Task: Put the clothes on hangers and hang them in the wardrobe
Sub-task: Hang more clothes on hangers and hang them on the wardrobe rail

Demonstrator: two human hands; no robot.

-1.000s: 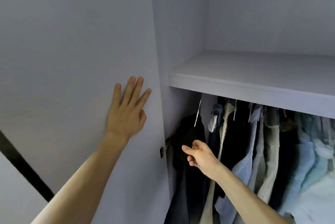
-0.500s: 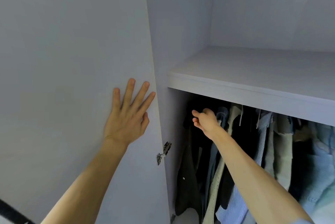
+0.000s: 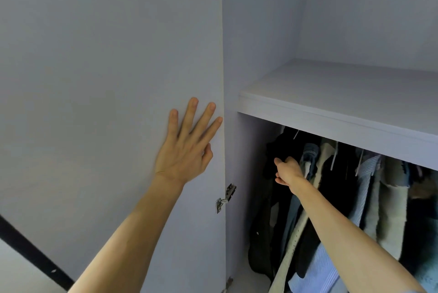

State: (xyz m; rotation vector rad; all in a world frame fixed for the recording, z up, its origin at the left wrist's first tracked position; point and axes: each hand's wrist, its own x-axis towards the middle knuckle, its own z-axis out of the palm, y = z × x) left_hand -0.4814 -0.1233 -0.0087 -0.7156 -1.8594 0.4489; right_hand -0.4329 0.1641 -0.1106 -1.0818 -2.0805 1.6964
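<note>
Pressing left hand [image 3: 184, 157] flat on door [image 3: 106, 79]; grip of right hand [image 3: 289, 170] among clothes [image 3: 369, 198] unclear.

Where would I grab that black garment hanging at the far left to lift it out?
Take the black garment by its white hanger hook, just under the grey shelf, probably from the front: the wardrobe's side wall blocks its left, other clothes crowd its right.

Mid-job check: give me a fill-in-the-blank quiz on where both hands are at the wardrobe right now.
The left hand lies flat against the open ____.
The right hand reaches among the hanging clothes beneath the ____.
The leftmost garment, next to the right hand, is ____ in colour.
Missing words: door; shelf; black.
</note>
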